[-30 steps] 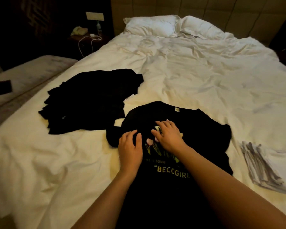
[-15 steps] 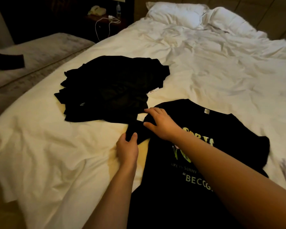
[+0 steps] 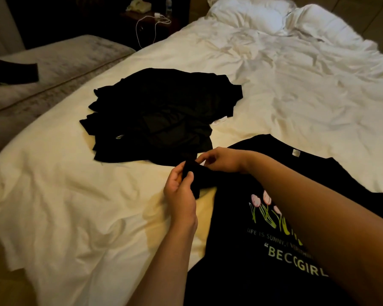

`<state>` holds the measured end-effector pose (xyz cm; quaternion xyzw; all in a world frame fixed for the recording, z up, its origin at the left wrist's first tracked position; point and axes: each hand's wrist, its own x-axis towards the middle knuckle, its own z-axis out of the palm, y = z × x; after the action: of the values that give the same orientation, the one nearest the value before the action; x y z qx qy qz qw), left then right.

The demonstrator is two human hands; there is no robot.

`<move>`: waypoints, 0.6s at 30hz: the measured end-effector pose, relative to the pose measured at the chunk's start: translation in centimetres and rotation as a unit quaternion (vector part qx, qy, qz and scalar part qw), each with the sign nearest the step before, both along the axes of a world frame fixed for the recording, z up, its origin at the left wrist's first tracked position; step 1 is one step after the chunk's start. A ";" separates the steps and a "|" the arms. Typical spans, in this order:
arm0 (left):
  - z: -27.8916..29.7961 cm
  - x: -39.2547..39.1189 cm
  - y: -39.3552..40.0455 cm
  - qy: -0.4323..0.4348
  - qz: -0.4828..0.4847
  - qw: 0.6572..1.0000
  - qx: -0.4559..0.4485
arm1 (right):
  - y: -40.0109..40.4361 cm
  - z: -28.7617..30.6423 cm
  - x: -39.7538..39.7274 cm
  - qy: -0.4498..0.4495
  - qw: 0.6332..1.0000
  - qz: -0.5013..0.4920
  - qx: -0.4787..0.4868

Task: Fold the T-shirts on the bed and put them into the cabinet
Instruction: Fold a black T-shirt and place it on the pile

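Now we see the fingers (image 3: 187, 176) of the left hand (image 3: 180, 191) pinching the end of the left sleeve (image 3: 197, 176) of the printed black T-shirt (image 3: 241, 217), thumb on top; half a second ago that hand only rested at the sleeve's tip on the bed (image 3: 75, 206). The right hand (image 3: 221, 160), which then lay flat on the shoulder, has curled its fingers and pinches the same sleeve edge just beyond the left hand, and the sleeve is lifted off the sheet. The T-shirt itself lies face up on the near part of the bed, its tulip print and lettering partly under the right forearm. Just past the sleeve, farther up the bed, sits the heap of black shirts (image 3: 159, 115), unmoved. The pillows (image 3: 248, 9) lie at the bed's far end.
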<state>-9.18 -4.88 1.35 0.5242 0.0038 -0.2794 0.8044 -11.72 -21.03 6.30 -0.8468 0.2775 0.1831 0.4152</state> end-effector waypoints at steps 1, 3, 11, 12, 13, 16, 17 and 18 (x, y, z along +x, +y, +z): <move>0.1 0.0 0.1 0.001 0.000 1.000 -0.008 | -0.1 0.2 -0.1 -0.008 1.000 -0.010 0.022; 0.2 0.0 0.1 0.002 0.007 1.000 -0.011 | -0.2 0.4 -0.2 -0.053 0.997 -0.044 0.032; -2.0 0.8 0.2 -0.066 -0.110 0.980 0.153 | -0.3 2.8 0.6 -0.271 0.947 -0.166 -0.046; -2.0 0.7 0.3 -0.073 -0.115 0.977 0.164 | -0.1 3.1 0.8 -0.279 0.945 -0.159 -0.057; -2.1 0.7 0.3 -0.082 -0.108 0.976 0.168 | 0.0 3.2 1.1 -0.286 0.943 -0.155 -0.068; -1.5 0.9 0.6 -0.095 -0.042 0.982 0.161 | 0.4 3.4 2.1 -0.318 0.931 -0.158 -0.090; -1.3 1.1 0.7 -0.105 -0.006 0.983 0.149 | 0.4 3.4 2.5 -0.326 0.927 -0.160 -0.094; -1.0 1.3 0.8 -0.113 0.026 0.983 0.144 | 0.6 3.4 2.8 -0.327 0.927 -0.157 -0.095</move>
<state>-7.90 -4.07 0.32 0.6627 -0.0332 -0.1944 0.7224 -8.89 -20.44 9.71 -0.8408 0.2717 -0.1992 0.4237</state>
